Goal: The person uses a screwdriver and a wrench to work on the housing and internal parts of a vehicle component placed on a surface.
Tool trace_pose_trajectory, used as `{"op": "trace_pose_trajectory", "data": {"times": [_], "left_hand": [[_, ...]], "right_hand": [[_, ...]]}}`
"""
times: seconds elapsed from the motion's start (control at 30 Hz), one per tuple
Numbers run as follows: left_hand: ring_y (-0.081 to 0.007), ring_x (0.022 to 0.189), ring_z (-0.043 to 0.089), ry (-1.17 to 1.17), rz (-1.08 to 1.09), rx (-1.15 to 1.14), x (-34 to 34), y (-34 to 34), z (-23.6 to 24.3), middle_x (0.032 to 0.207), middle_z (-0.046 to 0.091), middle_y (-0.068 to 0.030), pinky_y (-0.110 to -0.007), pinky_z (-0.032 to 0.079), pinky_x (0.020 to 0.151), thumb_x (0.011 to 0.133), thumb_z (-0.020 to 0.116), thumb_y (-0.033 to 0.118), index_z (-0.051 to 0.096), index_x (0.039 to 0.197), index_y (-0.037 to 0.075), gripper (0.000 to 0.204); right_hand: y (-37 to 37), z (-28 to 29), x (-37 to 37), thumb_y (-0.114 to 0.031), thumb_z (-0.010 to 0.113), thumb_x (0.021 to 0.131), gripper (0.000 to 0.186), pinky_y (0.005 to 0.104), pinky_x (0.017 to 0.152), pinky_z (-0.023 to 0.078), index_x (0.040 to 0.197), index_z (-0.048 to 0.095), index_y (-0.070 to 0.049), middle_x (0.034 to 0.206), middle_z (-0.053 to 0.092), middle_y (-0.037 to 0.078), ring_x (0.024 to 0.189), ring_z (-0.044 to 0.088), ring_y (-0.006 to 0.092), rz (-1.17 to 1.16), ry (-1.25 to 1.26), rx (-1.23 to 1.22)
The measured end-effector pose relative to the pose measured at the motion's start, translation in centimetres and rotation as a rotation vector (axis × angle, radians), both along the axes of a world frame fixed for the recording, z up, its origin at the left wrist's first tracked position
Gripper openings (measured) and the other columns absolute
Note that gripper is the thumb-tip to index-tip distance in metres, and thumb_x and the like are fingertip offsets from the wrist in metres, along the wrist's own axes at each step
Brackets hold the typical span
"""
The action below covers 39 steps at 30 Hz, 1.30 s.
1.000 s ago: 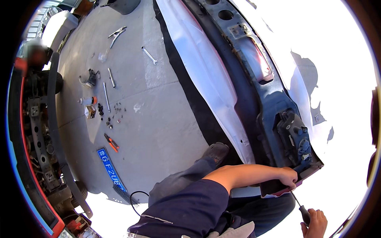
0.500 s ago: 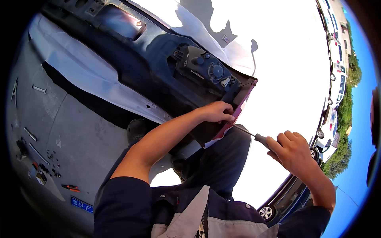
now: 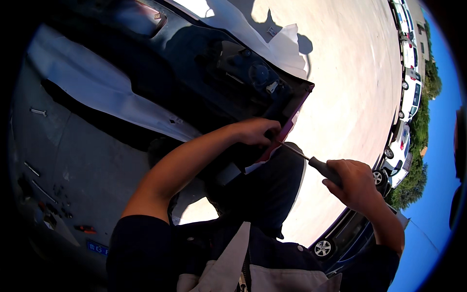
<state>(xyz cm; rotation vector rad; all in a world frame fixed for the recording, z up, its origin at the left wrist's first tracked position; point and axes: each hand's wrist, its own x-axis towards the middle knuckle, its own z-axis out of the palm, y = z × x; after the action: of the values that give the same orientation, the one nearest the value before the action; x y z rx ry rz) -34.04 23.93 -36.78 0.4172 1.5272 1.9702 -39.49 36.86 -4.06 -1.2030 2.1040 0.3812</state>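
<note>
In my right hand [image 3: 354,181] is a screwdriver [image 3: 325,169], its dark grey handle wrapped by my fingers. Its thin metal shaft slants left to the reddish edge [image 3: 287,131] of a large car bumper [image 3: 163,104], which lies with its dark inner side up. Right beside the tip, my left hand [image 3: 255,131] rests at that edge with curled fingers. Whatever those fingers pinch is lost in shadow. A black lamp housing [image 3: 253,73] with round caps sits in the bumper's inner side, beyond my left hand.
On the grey ground at left lie a wrench [image 3: 38,112], metal rods [image 3: 44,191], orange-handled pliers [image 3: 85,228], small dark parts and a blue plate [image 3: 97,247]. My bent knee [image 3: 277,185] is close under the bumper's end. Parked cars [image 3: 408,97] line the right side.
The view has shifted slightly and the picture is darker. My right hand keeps its grip on the screwdriver, the tip still at the bumper edge. My left hand's fingers are curled in more.
</note>
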Motion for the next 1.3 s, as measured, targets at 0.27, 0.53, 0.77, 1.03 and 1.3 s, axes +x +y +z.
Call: {"op": "trace_pose_trajectory", "data": {"times": [0.27,0.53,0.77,1.03,1.3], "left_hand": [[-0.0245,0.094,0.070,0.039,-0.046,-0.124,-0.1,-0.4,1.0,0.117,0.067,-0.0166,-0.038,0.057,0.083,0.092,0.066,0.009,0.054,0.135,0.006,0.044],[-0.0278,0.103,0.067,0.054,-0.120,-0.165,-0.5,-1.5,1.8,0.118,0.066,-0.0171,-0.041,0.054,0.089,0.093,0.065,0.012,0.055,0.134,0.007,0.042],[-0.0291,0.106,0.066,0.183,-0.132,-0.129,-1.7,-0.7,0.3,0.120,0.066,-0.0172,-0.041,0.053,0.091,0.090,0.068,0.014,0.056,0.131,0.006,0.043],[-0.0311,0.103,0.067,0.198,-0.016,-0.117,-0.6,-1.1,0.5,0.118,0.067,-0.0150,-0.040,0.053,0.090,0.086,0.071,0.014,0.061,0.124,0.004,0.040],[-0.0324,0.101,0.067,0.373,0.251,-0.133,1.6,0.1,-0.7,0.114,0.066,-0.0136,-0.040,0.054,0.087,0.085,0.072,0.007,0.063,0.118,0.003,0.035]], "right_hand": [[-1.8,0.9,-0.3,-0.025,0.075,0.090,0.040,0.0336,0.058,0.048,0.120,0.057,-0.005,0.073,0.066,0.009,0.061,0.066,0.0214,-0.248,-0.092,0.183],[-1.7,-0.6,-0.3,-0.021,0.077,0.086,0.040,0.0338,0.060,0.048,0.117,0.061,-0.003,0.076,0.062,0.006,0.066,0.063,0.0197,0.057,-0.104,-0.004],[-1.6,-0.4,0.2,-0.028,0.075,0.090,0.047,0.0325,0.062,0.050,0.123,0.057,0.000,0.077,0.067,0.013,0.062,0.067,0.0221,-0.652,-0.228,0.056],[-1.6,-0.5,0.0,-0.020,0.080,0.081,0.041,0.0294,0.055,0.043,0.116,0.066,-0.004,0.069,0.054,0.003,0.059,0.056,0.0152,0.420,0.070,0.053],[-1.8,-0.7,0.9,-0.019,0.072,0.090,0.045,0.0316,0.055,0.048,0.125,0.055,0.004,0.075,0.065,0.012,0.064,0.067,0.0209,-0.427,-0.202,0.080]]}}
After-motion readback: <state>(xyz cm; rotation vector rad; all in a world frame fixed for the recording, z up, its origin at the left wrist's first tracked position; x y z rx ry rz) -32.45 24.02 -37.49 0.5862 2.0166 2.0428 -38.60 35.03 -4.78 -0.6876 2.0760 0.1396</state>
